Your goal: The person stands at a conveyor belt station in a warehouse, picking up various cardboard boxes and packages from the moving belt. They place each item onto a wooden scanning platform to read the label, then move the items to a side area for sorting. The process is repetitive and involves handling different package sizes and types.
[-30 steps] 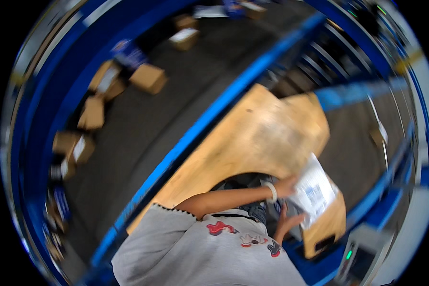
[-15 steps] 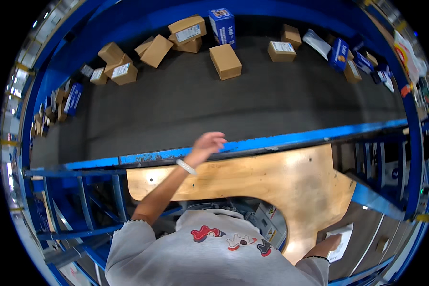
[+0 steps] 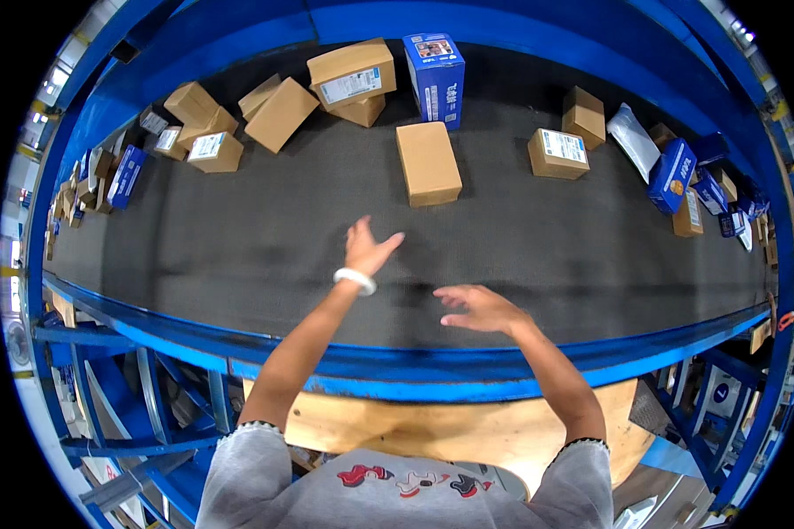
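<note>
Brown plain box (image 3: 428, 163) lies beyond open left hand (image 3: 366, 249); blue carton (image 3: 436, 78) behind.

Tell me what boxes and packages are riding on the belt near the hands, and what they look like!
Plain brown box: long cardboard, mid-belt, nearest beyond the empty left hand.
Tall blue box: upright at the far edge, pictures on top.
Brown box with white label: left of the blue one, sitting on another box.
Small brown box: right of centre, white label on top.
White bag: soft pouch, far right.
Right hand: empty, over bare belt.
</note>
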Motion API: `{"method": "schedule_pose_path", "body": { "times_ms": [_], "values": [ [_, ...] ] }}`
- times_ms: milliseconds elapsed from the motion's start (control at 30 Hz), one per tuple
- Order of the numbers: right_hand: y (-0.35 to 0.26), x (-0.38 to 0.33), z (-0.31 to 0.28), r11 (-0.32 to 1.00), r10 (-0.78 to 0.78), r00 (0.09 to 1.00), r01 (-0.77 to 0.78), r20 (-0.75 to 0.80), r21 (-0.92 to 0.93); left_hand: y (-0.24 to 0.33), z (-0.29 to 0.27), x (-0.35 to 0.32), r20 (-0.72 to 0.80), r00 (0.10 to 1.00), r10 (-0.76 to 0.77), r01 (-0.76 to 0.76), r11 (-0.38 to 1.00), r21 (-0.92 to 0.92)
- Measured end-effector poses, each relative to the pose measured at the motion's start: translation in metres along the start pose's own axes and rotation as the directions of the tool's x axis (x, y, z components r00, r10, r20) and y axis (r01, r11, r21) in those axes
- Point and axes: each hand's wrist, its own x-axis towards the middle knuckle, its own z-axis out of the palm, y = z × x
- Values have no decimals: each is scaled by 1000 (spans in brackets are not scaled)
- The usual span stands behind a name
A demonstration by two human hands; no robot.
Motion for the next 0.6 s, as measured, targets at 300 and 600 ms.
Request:
{"method": "schedule_pose_path", "body": {
  "times_ms": [300,600],
  "values": [
    [189,134,-255,396,-110,659,-658,-744,-641,155,130,168,-33,989,-143,142,883,448],
    [264,168,-290,490,72,799,-550,-597,-676,24,129,72,209,858,470,-497,653,572]
  ]
}}
